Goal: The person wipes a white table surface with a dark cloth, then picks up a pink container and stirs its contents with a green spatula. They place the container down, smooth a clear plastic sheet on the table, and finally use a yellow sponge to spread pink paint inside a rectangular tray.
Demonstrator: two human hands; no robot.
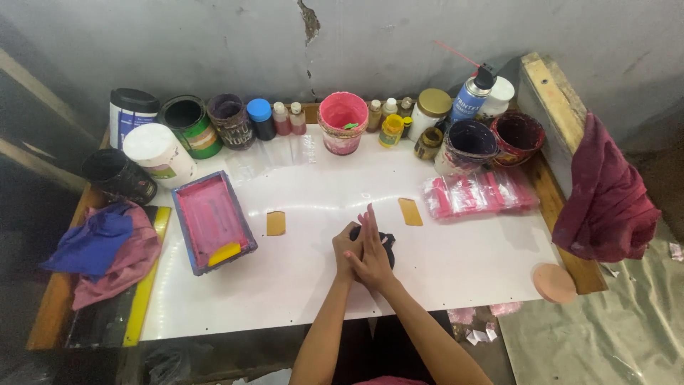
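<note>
Both my hands meet at the middle of the white table point(456, 264). My left hand point(346, 248) is underneath, closed around a small black object point(385, 242) that shows only at its right edge. My right hand point(372, 251) lies over it with straight fingers, tips stained pink. What the black thing is cannot be made out. Two tan rectangular tabs point(276, 222) point(410, 212) lie flat on the table left and right of my hands.
A pink-inked screen frame point(211, 220) with a yellow scraper lies at left. Paint jars, a pink bucket point(343, 122) and a spray can point(472, 93) line the back wall. Pink packets point(476, 192) sit at right; rags lie at left point(107, 246) and right point(605, 196).
</note>
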